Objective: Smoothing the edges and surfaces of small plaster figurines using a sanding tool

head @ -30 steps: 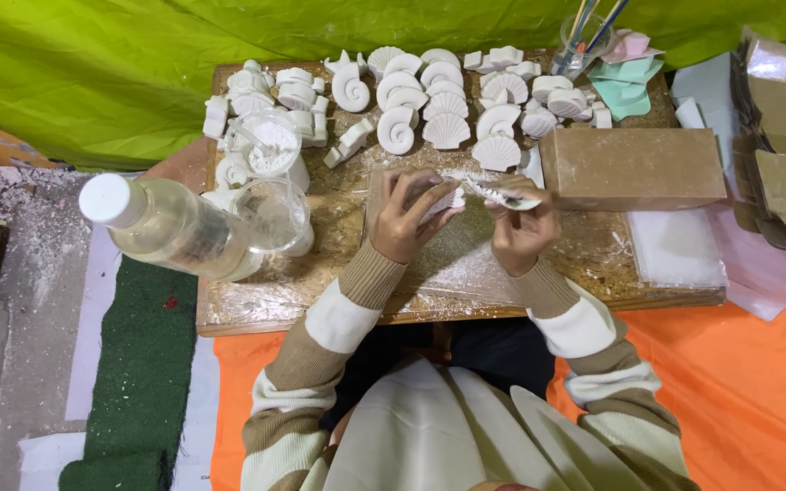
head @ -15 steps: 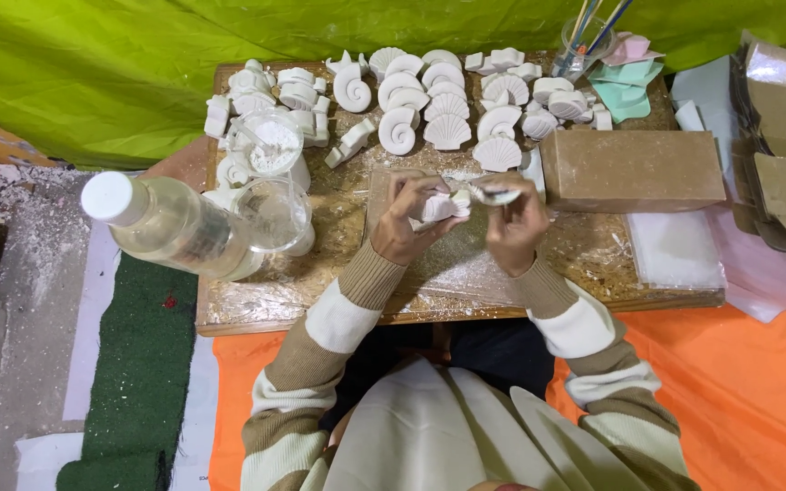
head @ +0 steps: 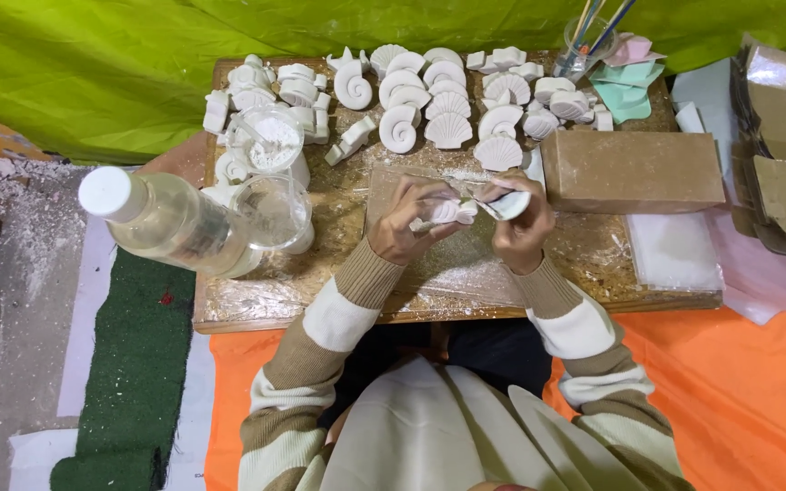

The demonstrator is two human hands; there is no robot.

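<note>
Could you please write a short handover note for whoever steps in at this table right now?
Left hand: holds a small white shell cast over the board.
Right hand: holds a white piece against that cast.
Done: rows of white shell casts lie at the board's far edge.
Left: the cast in hand.
Nearby: clear bottle, brown box.

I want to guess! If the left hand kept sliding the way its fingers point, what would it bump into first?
Probably the right hand. The left hand points rightward with a small white cast piece, almost touching it; depth is hard to judge.
</note>
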